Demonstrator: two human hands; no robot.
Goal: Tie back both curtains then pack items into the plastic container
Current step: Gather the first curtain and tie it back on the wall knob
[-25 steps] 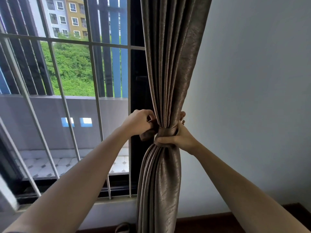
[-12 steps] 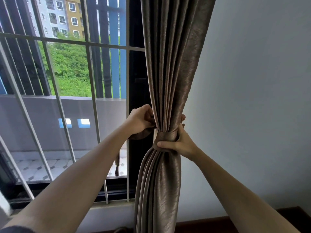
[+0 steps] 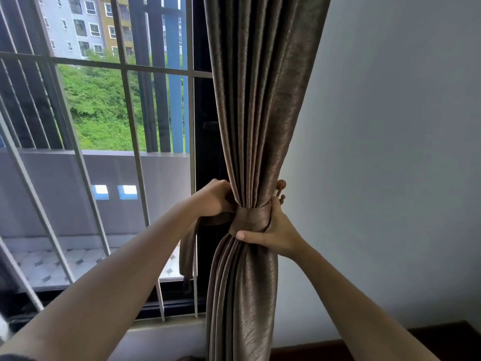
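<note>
A brown-grey curtain [image 3: 260, 100] hangs gathered at the window's right edge. A matching fabric tieback [image 3: 251, 217] wraps its waist. My right hand [image 3: 273, 233] clasps the tieback and the curtain from the right, thumb across the front. My left hand [image 3: 214, 198] grips the tieback's other end at the curtain's left side. A loose tail of the tieback [image 3: 187, 252] hangs below that hand. Behind the curtain, a brown wall hook [image 3: 281, 184] with round knobs pokes out just above my right hand.
White window bars [image 3: 130, 126] fill the left half, with a balcony and trees outside. A plain white wall [image 3: 390, 152] stands to the right. Dark wooden furniture [image 3: 442, 340] shows at the bottom right corner.
Both hands have risen slightly with the tieback. A loose tail of the tieback has dropped and now hangs below my left hand. The wall hook's knobs show more clearly.
</note>
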